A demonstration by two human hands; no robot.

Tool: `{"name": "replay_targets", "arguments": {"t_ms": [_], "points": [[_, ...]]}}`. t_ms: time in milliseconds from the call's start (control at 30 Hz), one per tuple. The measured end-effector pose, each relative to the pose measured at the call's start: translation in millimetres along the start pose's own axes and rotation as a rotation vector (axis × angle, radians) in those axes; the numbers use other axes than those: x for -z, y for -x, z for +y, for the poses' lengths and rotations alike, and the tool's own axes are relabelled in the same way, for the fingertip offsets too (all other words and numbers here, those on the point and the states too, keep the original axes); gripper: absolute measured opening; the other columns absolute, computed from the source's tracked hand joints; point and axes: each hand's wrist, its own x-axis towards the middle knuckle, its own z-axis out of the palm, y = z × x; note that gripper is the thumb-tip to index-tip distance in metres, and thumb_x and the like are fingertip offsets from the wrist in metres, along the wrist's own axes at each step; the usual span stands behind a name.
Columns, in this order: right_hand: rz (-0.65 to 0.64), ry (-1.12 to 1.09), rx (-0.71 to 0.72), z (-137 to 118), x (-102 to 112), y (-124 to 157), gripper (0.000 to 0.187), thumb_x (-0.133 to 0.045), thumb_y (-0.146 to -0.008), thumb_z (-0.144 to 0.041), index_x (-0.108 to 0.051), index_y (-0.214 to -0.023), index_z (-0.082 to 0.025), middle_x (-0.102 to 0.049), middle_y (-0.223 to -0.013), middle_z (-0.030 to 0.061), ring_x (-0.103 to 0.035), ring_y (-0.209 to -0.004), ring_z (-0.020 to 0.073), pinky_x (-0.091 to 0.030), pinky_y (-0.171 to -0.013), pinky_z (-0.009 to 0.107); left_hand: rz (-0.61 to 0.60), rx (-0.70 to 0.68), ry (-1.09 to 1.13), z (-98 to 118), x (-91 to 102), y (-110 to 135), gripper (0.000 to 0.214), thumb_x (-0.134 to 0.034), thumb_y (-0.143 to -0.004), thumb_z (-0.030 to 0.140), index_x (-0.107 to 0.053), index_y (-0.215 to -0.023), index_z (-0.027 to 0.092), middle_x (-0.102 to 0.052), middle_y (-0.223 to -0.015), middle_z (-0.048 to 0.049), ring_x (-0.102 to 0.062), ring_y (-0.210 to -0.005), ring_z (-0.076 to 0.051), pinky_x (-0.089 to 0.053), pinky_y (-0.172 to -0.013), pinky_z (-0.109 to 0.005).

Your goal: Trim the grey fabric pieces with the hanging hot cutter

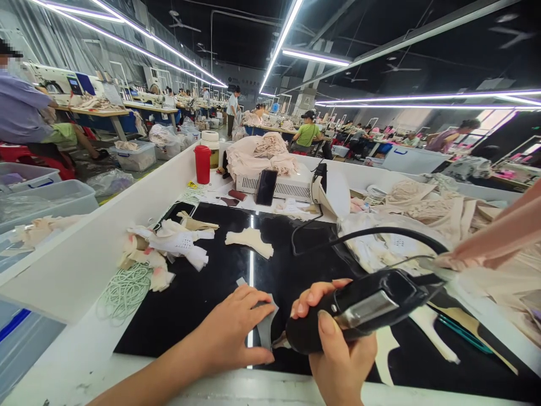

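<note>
My right hand (338, 349) is wrapped round a black corded hand tool (363, 307) whose tip points left onto the black worktop (287, 265). My left hand (236, 330) lies fingers down on a small grey fabric piece (266, 330), holding it flat right beside the tool's tip. The tool's black cable (380, 234) arcs back across the table.
Beige cut pieces (249, 239), a white-and-pink fabric pile (169, 245) and coiled pale green cord (124, 290) lie to the left. A red cup (202, 163), a phone (266, 187) and a white box (291, 189) stand at the back. Beige fabric (426, 203) heaps at right. Other workers sit beyond.
</note>
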Motion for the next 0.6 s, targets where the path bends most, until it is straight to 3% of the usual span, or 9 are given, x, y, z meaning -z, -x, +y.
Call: {"name": "replay_targets", "arguments": {"t_ms": [100, 200, 333, 467, 600], "points": [[0.015, 0.029, 0.002, -1.2, 3.8, -4.9, 0.026, -0.069, -0.094, -0.027, -0.058, -0.118, -0.03, -0.061, -0.088, -0.0014, -0.063, -0.069, 0.0143, -0.057, -0.065, 0.035, 0.006, -0.016, -0.001, -3.2, -1.9, 1.5, 0.07, -0.091, -0.076, 0.037, -0.061, -0.136, 0.018, -0.06, -0.143, -0.0138, -0.052, -0.134, -0.034, -0.034, -0.121, -0.059], [0.061, 0.062, 0.005, -3.3, 10.3, -12.8, 0.027, -0.072, -0.092, -0.028, -0.059, -0.116, -0.029, -0.062, -0.088, -0.0016, -0.063, -0.069, 0.0142, -0.057, -0.065, 0.034, 0.05, -0.025, -0.003, -8.4, -3.3, 3.3, 0.045, -0.079, -0.09, 0.025, -0.062, -0.131, 0.02, -0.063, -0.14, -0.0103, -0.054, -0.134, -0.029, -0.03, -0.122, -0.06], [0.139, 0.124, 0.023, -4.9, 22.5, -25.7, 0.03, -0.076, -0.088, -0.026, -0.06, -0.114, -0.028, -0.063, -0.086, -0.0024, -0.063, -0.068, 0.0147, -0.057, -0.064, 0.034, 0.138, -0.063, -0.022, -11.9, -3.2, 4.6, 0.018, -0.063, -0.099, 0.015, -0.069, -0.113, 0.022, -0.072, -0.121, -0.0048, -0.063, -0.12, -0.023, -0.029, -0.123, -0.056], [0.23, 0.157, 0.05, -6.7, 27.2, -37.8, 0.031, -0.077, -0.086, -0.023, -0.059, -0.111, -0.028, -0.066, -0.086, -0.0034, -0.063, -0.066, 0.0145, -0.056, -0.065, 0.034, 0.113, -0.137, 0.058, -8.5, -2.2, 5.1, 0.016, -0.058, -0.101, 0.016, -0.072, -0.104, 0.024, -0.072, -0.1, -0.0016, -0.068, -0.098, -0.018, -0.032, -0.122, -0.049], [0.271, 0.103, 0.047, -9.3, 18.9, -38.5, 0.032, -0.078, -0.085, -0.023, -0.059, -0.11, -0.028, -0.066, -0.086, -0.004, -0.062, -0.065, 0.0134, -0.056, -0.063, 0.032, 0.055, -0.174, 0.104, -6.6, -2.7, 5.1, 0.017, -0.058, -0.102, 0.017, -0.073, -0.107, 0.024, -0.071, -0.097, -0.0014, -0.067, -0.094, -0.017, -0.037, -0.119, -0.045]]}}
